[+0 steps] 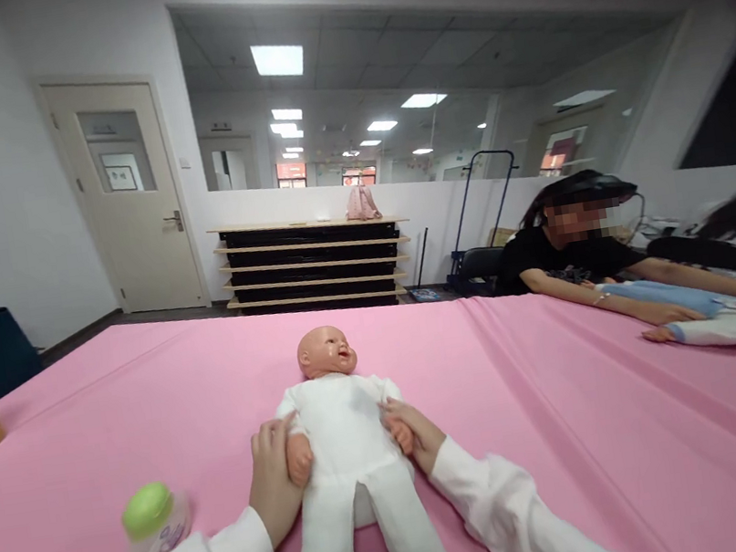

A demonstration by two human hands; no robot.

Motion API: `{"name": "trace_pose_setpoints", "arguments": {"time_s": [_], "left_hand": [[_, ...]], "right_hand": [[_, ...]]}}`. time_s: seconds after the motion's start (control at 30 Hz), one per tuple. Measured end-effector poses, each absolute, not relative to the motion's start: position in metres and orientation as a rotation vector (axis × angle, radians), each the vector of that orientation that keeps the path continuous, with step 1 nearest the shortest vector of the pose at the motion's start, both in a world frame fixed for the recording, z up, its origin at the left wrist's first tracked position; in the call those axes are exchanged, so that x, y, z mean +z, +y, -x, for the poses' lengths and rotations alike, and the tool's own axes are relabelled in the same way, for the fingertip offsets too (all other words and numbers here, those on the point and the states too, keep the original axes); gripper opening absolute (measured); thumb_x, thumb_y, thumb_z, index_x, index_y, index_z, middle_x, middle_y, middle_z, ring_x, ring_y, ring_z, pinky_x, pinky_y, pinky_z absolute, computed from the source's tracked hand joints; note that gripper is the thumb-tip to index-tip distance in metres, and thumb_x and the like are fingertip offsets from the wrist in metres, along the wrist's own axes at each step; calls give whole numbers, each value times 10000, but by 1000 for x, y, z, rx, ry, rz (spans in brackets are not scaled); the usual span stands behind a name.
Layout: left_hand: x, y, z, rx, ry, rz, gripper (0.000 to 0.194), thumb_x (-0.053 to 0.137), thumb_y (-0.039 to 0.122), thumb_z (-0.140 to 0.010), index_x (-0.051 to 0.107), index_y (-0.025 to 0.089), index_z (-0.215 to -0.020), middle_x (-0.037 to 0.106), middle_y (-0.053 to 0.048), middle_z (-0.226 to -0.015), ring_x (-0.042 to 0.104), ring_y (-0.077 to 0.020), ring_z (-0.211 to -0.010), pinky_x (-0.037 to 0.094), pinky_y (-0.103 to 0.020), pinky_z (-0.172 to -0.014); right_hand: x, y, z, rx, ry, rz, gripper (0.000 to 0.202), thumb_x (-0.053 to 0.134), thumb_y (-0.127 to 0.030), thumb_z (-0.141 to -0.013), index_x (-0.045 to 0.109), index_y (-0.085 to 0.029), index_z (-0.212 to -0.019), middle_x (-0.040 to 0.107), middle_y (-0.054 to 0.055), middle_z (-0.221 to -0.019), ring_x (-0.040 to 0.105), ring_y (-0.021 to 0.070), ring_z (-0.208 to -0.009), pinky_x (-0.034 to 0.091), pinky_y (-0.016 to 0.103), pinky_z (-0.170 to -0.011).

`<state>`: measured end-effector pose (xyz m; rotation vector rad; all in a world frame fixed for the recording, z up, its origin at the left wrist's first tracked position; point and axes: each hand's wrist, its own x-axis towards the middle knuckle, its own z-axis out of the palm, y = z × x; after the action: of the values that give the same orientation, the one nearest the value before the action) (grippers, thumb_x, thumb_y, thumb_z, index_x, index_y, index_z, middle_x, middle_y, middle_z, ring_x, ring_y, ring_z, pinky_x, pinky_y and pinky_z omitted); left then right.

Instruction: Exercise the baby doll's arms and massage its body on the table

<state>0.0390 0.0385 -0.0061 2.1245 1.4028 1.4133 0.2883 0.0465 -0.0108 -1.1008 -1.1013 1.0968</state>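
1. In front of the wearer, a doll (349, 426) lies on its back on the pink table (545, 489), apparently so both arms are reachable.
2. The left hand (274, 479) and right hand (419, 430) each have a grip around one arm, seemingly steadying it.
3. A jar (155, 520) stands leftward, perhaps kept handy.
4. Farther right, a co-worker (545, 254) leans over another doll (733, 309).

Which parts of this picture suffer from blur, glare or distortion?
Head view: the jar looks smeared, its print unreadable; head view: small shiny highlights on the doll's head; head view: a ceiling light looks washed out to white; head view: the door leans, probably lens distortion, and the right-hand corners darken.
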Motion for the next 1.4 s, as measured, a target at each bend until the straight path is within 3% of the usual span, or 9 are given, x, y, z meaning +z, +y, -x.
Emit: {"name": "trace_pose_setpoints", "arguments": {"time_s": [0.07,0.17,0.3,0.4,0.57,0.8,1.17,1.4], "left_hand": [[1,60,-50,1611,1490,-1913,480,476,269,-767,408,185,-1235,489,-97,-1036,445,-242,-964,401,-461,-876],[9,95,-61,1776,1539,-1632,612,532,332,-758,287,175,-1296,438,-116,-1154,402,-240,-1100,385,-411,-912],[6,132,-62,1776,1615,-1589,521,476,354,-800,323,169,-1262,465,-114,-1190,434,-228,-1095,373,-390,-930],[1,145,-56,1389,1813,-1751,428,417,347,-829,445,192,-1226,545,-103,-1163,449,-270,-1091,354,-420,-938],[3,145,-54,923,2036,-1816,483,310,403,-864,406,254,-1313,619,-107,-1084,506,-311,-1058,400,-431,-840],[7,142,-56,884,2022,-1903,493,272,381,-873,361,263,-1343,672,-86,-937,605,-262,-878,423,-343,-714],[4,145,-55,954,1981,-1893,484,289,359,-875,359,257,-1342,644,-89,-1053,595,-258,-935,422,-348,-735],[1,146,-52,966,1916,-1934,485,258,362,-888,313,277,-1362,640,-68,-1069,594,-245,-932,415,-332,-727]], "right_hand": [[5,69,-294,898,-1195,1076,383,572,-466,-708,576,-167,-947,636,131,-986,604,239,-966,505,403,-816],[18,102,-302,593,-1189,1050,600,662,-378,-612,420,-195,-1129,483,120,-1254,452,209,-1186,385,367,-987],[7,136,-299,259,-1046,1277,462,512,-459,-719,368,-181,-1059,548,143,-1087,573,215,-974,445,397,-865],[-10,149,-294,255,-1144,1396,349,371,-473,-807,429,-189,-1001,581,108,-995,578,213,-904,453,398,-816],[-23,156,-295,237,-1292,1462,357,333,-350,-804,513,-154,-1042,524,139,-1135,453,232,-1128,341,412,-982],[-22,154,-296,337,-1284,1540,403,381,-306,-773,491,-142,-1125,533,114,-1131,484,224,-1089,371,372,-955],[-22,154,-296,420,-1263,1425,462,534,-406,-728,489,-168,-1121,558,101,-1129,534,239,-1037,412,392,-886],[-11,148,-292,447,-1220,1316,320,565,-353,-771,560,-179,-1040,592,64,-1042,557,213,-949,461,346,-823]]}}
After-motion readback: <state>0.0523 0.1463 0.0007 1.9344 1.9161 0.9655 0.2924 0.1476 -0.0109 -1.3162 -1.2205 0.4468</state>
